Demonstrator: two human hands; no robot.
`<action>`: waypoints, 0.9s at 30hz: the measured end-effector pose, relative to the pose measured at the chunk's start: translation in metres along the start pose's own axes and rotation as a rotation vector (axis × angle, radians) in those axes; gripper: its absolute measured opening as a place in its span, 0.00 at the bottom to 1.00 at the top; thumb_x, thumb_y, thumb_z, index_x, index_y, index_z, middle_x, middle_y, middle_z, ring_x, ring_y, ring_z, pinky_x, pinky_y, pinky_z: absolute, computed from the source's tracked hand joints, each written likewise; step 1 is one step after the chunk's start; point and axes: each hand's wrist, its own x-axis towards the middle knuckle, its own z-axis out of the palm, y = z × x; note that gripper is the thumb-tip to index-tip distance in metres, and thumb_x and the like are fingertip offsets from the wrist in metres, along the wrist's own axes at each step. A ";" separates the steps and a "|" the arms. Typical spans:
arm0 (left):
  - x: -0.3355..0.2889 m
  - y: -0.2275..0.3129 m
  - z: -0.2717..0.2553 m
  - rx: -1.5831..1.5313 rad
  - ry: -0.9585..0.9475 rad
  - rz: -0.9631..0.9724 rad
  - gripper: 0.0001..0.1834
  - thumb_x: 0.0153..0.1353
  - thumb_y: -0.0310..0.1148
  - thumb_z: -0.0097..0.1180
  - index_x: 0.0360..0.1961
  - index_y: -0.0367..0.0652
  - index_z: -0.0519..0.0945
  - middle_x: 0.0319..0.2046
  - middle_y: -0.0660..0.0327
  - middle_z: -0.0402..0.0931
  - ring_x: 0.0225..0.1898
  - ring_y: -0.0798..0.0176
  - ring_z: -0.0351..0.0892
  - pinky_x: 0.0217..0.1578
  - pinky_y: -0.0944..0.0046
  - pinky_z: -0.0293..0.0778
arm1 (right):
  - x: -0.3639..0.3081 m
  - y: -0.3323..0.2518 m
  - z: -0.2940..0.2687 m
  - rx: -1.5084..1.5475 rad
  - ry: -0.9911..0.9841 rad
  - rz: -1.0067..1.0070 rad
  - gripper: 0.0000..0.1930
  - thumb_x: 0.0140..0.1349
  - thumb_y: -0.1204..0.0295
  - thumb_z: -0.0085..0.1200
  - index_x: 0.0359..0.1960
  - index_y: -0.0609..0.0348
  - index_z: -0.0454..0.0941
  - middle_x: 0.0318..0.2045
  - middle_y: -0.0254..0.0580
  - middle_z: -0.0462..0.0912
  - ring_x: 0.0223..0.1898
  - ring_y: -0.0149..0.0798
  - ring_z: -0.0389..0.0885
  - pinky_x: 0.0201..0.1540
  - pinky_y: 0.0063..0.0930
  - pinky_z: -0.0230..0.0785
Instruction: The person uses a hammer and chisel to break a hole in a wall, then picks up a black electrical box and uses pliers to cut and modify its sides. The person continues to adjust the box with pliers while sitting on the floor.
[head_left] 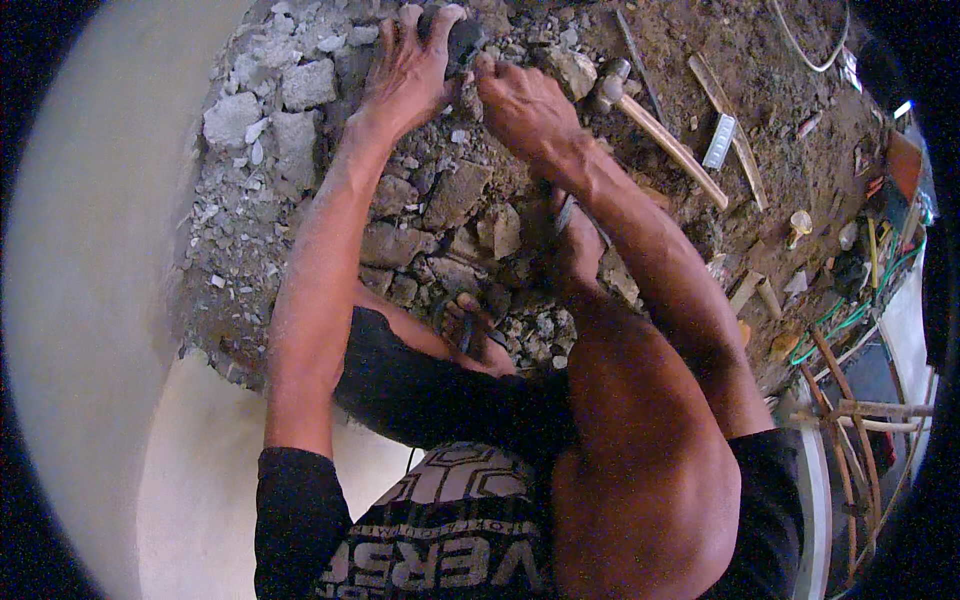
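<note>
At the top of the head view, my left hand (410,65) spreads its fingers over a dark grey stone (463,38), the fingertips bent around its far side. Just right of the stone, my right hand (528,108) is closed, its fingers curled under; what they hold, if anything, is hidden. A pale brown rock (570,72) lies beside my right knuckles. The wooden-handled hammer (672,148) rests on the dirt to the right, its metal head near that rock. Beyond it lies a thin dark metal bar (640,65).
Broken concrete chunks (295,135) lie along the pale wall (100,250) at left. Larger stones (455,195) fill the ground between my arms, above my sandalled foot (475,335). Wood strips (735,130), green cord (850,318) and sticks (850,450) lie at right.
</note>
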 end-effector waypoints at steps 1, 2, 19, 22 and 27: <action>-0.002 0.004 0.000 0.010 0.015 0.032 0.42 0.53 0.42 0.70 0.65 0.54 0.59 0.57 0.41 0.59 0.60 0.33 0.58 0.61 0.37 0.61 | -0.008 -0.003 -0.003 -0.015 -0.010 0.043 0.16 0.60 0.77 0.48 0.49 0.70 0.69 0.34 0.62 0.81 0.32 0.63 0.82 0.34 0.54 0.76; -0.003 0.004 -0.002 0.024 0.031 0.058 0.41 0.53 0.42 0.70 0.65 0.54 0.59 0.57 0.41 0.59 0.59 0.33 0.59 0.61 0.37 0.61 | -0.019 -0.008 -0.009 -0.027 -0.022 0.078 0.15 0.60 0.77 0.48 0.49 0.70 0.69 0.34 0.62 0.81 0.32 0.62 0.82 0.33 0.53 0.76; -0.003 -0.002 0.000 0.032 0.059 0.093 0.45 0.49 0.36 0.72 0.65 0.56 0.59 0.59 0.41 0.58 0.61 0.32 0.57 0.61 0.37 0.61 | -0.022 -0.005 -0.004 -0.150 0.017 -0.030 0.14 0.63 0.79 0.44 0.49 0.70 0.67 0.32 0.65 0.80 0.31 0.65 0.81 0.33 0.54 0.74; -0.003 -0.005 0.004 0.072 0.084 0.103 0.46 0.48 0.34 0.72 0.66 0.57 0.58 0.59 0.41 0.57 0.61 0.31 0.56 0.62 0.37 0.61 | -0.015 0.001 -0.002 -0.121 0.032 -0.056 0.16 0.62 0.78 0.46 0.51 0.70 0.67 0.33 0.65 0.80 0.33 0.64 0.81 0.34 0.54 0.74; -0.005 -0.001 -0.001 0.060 0.033 0.069 0.46 0.48 0.34 0.72 0.65 0.57 0.58 0.58 0.42 0.57 0.60 0.31 0.57 0.62 0.37 0.61 | -0.019 -0.005 -0.008 -0.122 0.015 -0.099 0.19 0.58 0.79 0.50 0.53 0.71 0.66 0.32 0.65 0.79 0.32 0.64 0.80 0.34 0.54 0.74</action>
